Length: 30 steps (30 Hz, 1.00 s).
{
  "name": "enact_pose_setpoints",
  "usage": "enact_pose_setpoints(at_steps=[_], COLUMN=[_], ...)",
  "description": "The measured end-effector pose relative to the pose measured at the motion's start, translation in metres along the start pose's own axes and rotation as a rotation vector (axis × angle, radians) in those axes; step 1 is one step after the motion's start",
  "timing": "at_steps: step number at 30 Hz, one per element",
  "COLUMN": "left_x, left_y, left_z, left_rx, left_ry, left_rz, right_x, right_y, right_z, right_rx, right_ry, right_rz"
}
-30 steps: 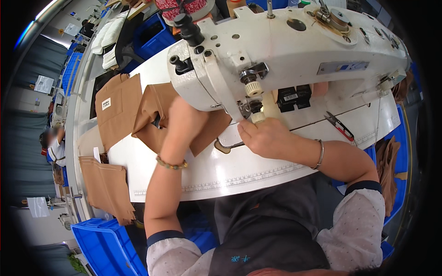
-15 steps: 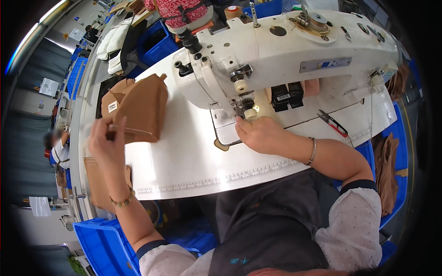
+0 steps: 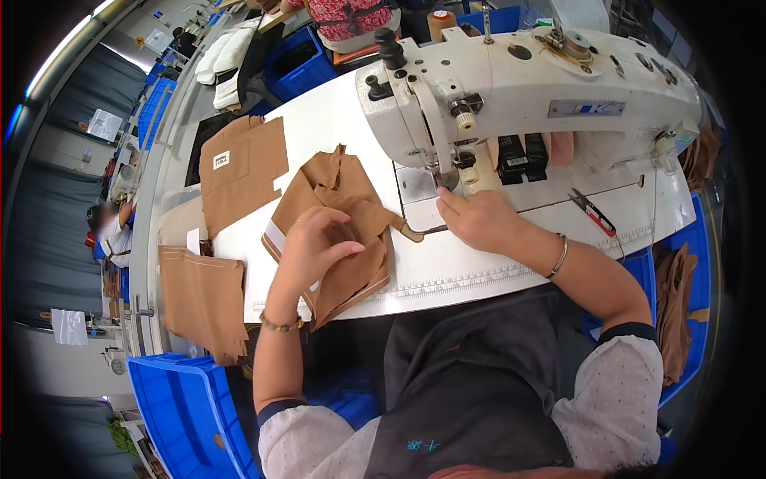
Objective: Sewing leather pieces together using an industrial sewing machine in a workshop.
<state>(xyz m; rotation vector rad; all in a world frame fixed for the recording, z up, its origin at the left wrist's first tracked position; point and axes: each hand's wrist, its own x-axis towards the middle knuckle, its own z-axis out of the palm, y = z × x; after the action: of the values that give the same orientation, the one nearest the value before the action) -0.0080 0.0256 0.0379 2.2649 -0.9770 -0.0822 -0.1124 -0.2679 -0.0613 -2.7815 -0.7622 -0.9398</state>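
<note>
My left hand [image 3: 313, 249] hovers over a folded brown fabric piece [image 3: 351, 191] with a white strip along its left edge. Its thumb and curled fingers stand apart with nothing visible between them. The fabric lies crumpled on the white table, left of the sewing machine [image 3: 511, 88], one corner reaching toward the needle plate [image 3: 416, 185]. My right hand [image 3: 483, 223] is at the presser foot, index finger pointed up to it and fingers drawn together; whatever they may pinch is too small to see.
Flat brown pieces with a white label [image 3: 239, 180] lie at the back left, and a brown fabric stack [image 3: 203, 291] overhangs the left edge. Red-handled thread snips [image 3: 594, 212] and black packets [image 3: 512, 160] lie right of the needle. Blue bins [image 3: 187, 415] flank the table.
My left hand has come rightward, and the brown piece it held up at the left now lies on the table near the machine, let go. My right hand stays at the presser foot.
</note>
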Motion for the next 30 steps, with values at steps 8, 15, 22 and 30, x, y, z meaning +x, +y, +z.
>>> enact_pose_setpoints(at_steps=[8,15,22,30], left_x=[-0.017,-0.046,-0.059,-0.062], left_y=[-0.02,0.011,0.009,0.025], left_z=[0.03,0.028,0.009,-0.006], left_rx=[-0.014,-0.391,-0.305,-0.355], left_ry=[0.103,0.51,0.667,0.402], left_rz=[-0.027,0.062,0.033,-0.063], right_x=[0.009,0.066,0.08,0.079], right_y=[-0.011,-0.073,-0.086,-0.073], right_z=[-0.016,-0.024,-0.036,-0.082], right_rx=[0.082,0.647,0.977,1.361], right_ry=[0.002,0.294,0.137,-0.074], right_rz=[0.067,0.271,0.414,0.738])
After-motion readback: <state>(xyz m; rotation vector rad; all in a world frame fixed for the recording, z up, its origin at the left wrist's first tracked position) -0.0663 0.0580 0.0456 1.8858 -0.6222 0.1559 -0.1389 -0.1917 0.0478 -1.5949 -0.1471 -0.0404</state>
